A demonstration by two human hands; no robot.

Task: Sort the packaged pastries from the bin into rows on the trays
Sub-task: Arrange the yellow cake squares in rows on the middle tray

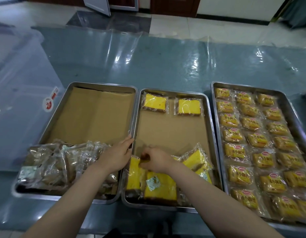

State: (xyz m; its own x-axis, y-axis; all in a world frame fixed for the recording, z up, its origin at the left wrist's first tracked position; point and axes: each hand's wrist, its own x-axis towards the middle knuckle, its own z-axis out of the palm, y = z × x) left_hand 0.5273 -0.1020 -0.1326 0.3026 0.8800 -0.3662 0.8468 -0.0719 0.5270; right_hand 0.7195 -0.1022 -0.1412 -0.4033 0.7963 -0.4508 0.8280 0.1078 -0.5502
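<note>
Blue-grey table (166, 66) under a shiny clear plastic sheet, three steel trays lined up across the lower half of the frame. We've got the right tray (213, 100) already packed with rows of orange-labelled buns (248, 140), the middle tray (207, 107) with just two yellow cake slices (154, 102) set at its far end, and the left tray (70, 93) holding a heap of brownish wrapped pastries (63, 160) at its near end. Our right hand (155, 160) has its fingers curled, pinching the wrapper of a yellow cake packet (134, 170) in the loose pile at lower centre. Our left hand (118, 153) lies flat with fingers straight on the rims where the left and middle trays meet, holding nothing. For this step we'd lift the packet by the wrapper edge so the cake doesn't squash, then lay it flat beside the two far slices, same way up, keeping that row straight before starting the next.
</note>
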